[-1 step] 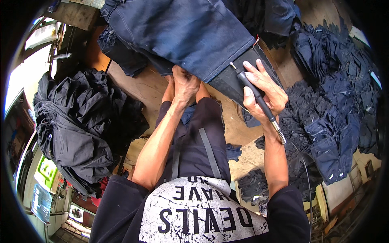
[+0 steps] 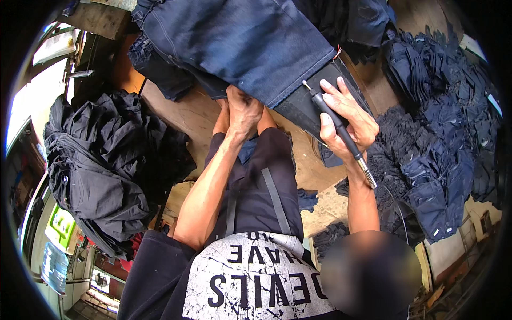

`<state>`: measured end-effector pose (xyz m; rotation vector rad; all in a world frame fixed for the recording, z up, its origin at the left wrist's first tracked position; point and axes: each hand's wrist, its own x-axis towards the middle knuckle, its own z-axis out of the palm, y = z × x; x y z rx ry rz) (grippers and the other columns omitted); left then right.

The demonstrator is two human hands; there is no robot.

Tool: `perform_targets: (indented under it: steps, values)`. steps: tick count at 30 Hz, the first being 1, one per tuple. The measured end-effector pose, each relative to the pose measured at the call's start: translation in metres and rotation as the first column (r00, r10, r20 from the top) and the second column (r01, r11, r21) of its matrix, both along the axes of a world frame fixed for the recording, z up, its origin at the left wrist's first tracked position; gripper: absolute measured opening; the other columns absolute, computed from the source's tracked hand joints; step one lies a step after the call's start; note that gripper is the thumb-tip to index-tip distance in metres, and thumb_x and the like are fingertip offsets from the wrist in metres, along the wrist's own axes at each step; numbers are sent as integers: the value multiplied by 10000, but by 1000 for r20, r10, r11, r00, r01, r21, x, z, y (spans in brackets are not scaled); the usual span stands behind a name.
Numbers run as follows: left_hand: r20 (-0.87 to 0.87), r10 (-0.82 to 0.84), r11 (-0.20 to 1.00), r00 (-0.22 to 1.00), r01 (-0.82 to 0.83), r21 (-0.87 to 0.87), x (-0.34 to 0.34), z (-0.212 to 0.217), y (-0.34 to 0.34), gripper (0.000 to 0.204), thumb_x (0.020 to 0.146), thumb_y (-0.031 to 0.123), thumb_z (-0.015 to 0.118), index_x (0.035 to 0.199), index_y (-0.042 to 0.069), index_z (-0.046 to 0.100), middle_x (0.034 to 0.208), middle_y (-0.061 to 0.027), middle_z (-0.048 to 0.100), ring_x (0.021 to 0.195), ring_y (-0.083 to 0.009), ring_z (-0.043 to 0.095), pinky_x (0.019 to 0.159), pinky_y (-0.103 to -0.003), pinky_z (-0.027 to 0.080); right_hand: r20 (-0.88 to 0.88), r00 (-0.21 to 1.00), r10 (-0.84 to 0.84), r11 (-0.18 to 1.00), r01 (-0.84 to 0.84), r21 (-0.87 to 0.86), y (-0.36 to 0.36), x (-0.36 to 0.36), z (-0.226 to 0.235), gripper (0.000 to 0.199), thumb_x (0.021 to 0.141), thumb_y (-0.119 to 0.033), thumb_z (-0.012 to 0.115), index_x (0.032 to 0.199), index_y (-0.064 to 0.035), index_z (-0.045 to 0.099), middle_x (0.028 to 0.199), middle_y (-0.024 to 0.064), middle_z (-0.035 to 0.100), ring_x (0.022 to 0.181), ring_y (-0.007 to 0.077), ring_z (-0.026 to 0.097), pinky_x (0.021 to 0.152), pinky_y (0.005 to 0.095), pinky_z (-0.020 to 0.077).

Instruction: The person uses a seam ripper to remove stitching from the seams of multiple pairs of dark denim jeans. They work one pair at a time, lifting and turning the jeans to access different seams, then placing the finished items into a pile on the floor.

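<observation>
A blue denim trouser leg (image 2: 240, 48) lies over a dark flat board (image 2: 306, 109), which sticks out past the stitched hem. My right hand (image 2: 352, 117) is closed round a pen-shaped black rotary tool (image 2: 340, 130) with a small pale rounded tip and a metal spring collar on its cable end. The tip is just off the hem, over the board. My left hand (image 2: 245, 112) is closed at the near edge of the denim, its fingertips partly hidden, and seems to grip the cloth. A loose red thread (image 2: 338, 52) stands at the hem's far corner.
A heap of black garments (image 2: 106, 170) rises on the left. Piles of dark and blue garments (image 2: 434, 154) stand on the right. A thin cable (image 2: 402, 213) hangs from the tool. My legs are under the work, and a blurred round patch hides my right upper arm.
A blurred round patch now covers my right upper arm and sleeve. Both hands, the rotary tool and the denim look unmoved.
</observation>
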<state>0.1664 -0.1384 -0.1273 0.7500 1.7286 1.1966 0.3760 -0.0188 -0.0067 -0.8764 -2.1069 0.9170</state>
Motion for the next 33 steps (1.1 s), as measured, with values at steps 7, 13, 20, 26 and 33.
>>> perform_targets:
  steps: [7, 13, 20, 26, 33]
  values:
    - [-38, 31, 999, 999, -29, 45, -3, -2, 5, 193, 1014, 55, 677, 1166, -51, 729, 1102, -88, 786, 1010, -174, 714, 864, -336, 562, -13, 998, -60, 998, 60, -15, 4, -5, -9, 301, 795, 35, 766, 1096, 50, 785, 1043, 201, 829, 1150, 381, 798, 1141, 578, 558]
    - [-27, 20, 999, 999, -19, 29, -3, 3, 12, 158, 1007, 37, 686, 1125, -49, 745, 1053, -77, 797, 956, -169, 719, 843, -337, 564, -25, 996, -83, 996, 83, -15, 6, -5, -11, 310, 805, 69, 760, 1114, 55, 778, 1082, 214, 824, 1164, 376, 794, 1153, 586, 546]
    - [-48, 27, 998, 998, -24, 65, -1, 2, 11, 176, 1003, 37, 697, 1151, -43, 750, 1074, -81, 798, 968, -170, 717, 851, -345, 563, -14, 994, -107, 994, 107, 11, 7, -3, -13, 301, 869, 59, 704, 1164, 81, 762, 1141, 251, 810, 1175, 388, 785, 1164, 585, 533]
    - [-12, 7, 1000, 1000, -7, 29, -2, -1, 8, 198, 1008, 39, 693, 1186, -37, 734, 1111, -90, 794, 995, -178, 715, 875, -345, 560, -21, 987, -160, 987, 160, 24, 8, -6, -13, 306, 824, 67, 727, 1127, 72, 774, 1096, 227, 821, 1142, 386, 799, 1139, 585, 554]
    - [-35, 59, 998, 998, -58, 34, 1, -2, 8, 199, 1016, 59, 703, 1192, -32, 726, 1114, -95, 787, 1013, -184, 709, 889, -345, 555, -26, 981, -191, 981, 192, 32, 9, -7, -16, 267, 854, 27, 732, 1112, 81, 772, 1095, 229, 822, 1140, 395, 798, 1142, 579, 554]
